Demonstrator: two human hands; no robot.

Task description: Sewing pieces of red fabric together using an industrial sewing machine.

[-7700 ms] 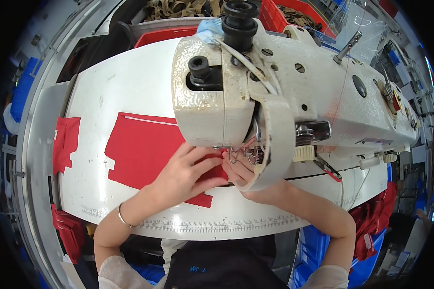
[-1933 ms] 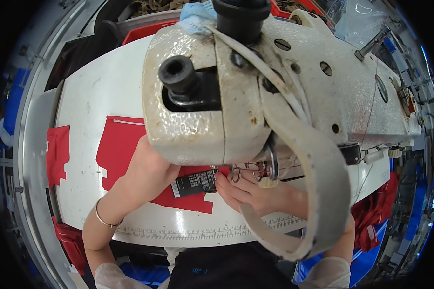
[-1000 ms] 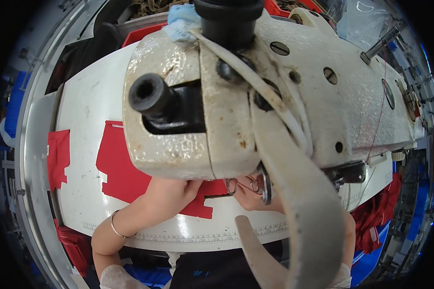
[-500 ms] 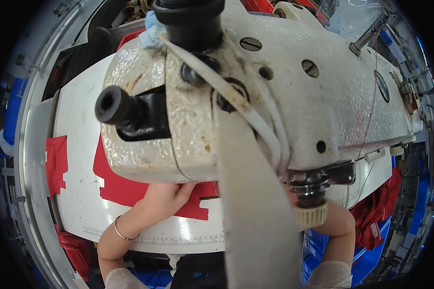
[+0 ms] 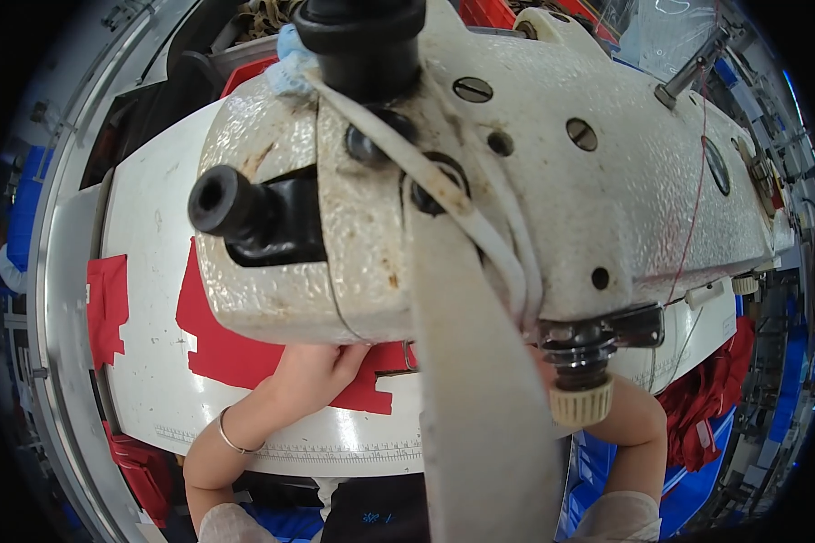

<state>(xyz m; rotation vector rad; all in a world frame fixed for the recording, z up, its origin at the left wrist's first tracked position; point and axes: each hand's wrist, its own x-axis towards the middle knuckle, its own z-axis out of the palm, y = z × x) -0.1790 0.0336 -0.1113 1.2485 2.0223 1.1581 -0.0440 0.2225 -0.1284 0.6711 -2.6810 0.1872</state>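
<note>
The cream sewing machine head point(image 5: 534, 226) fills much of the view, a pale strap-like guard point(image 5: 480, 398) descending from it. My left hand point(image 5: 317, 376) rests on a large red fabric piece point(image 5: 222, 353), fingers curled and pressed together, their tips hidden beneath the machine head. What they grip is hidden. My right hand point(image 5: 543, 362) is mostly behind the guard and tension knob point(image 5: 580, 398); its fingers are hidden, and its forearm reaches up from the lower right. A smaller red piece point(image 5: 107, 308) lies separately at the left.
The white table point(image 5: 145, 208) has a printed ruler along its front edge. Red cloth point(image 5: 140, 471) hangs at lower left. More red fabric point(image 5: 715, 389) fills a blue bin point(image 5: 702, 462) at right. A red bin point(image 5: 480, 14) and clear plastic bag point(image 5: 652, 36) stand behind.
The view has drawn closer to the machine, whose head now covers more fabric and my right hand. The black label seen earlier is hidden. Little has moved in the last half second.
</note>
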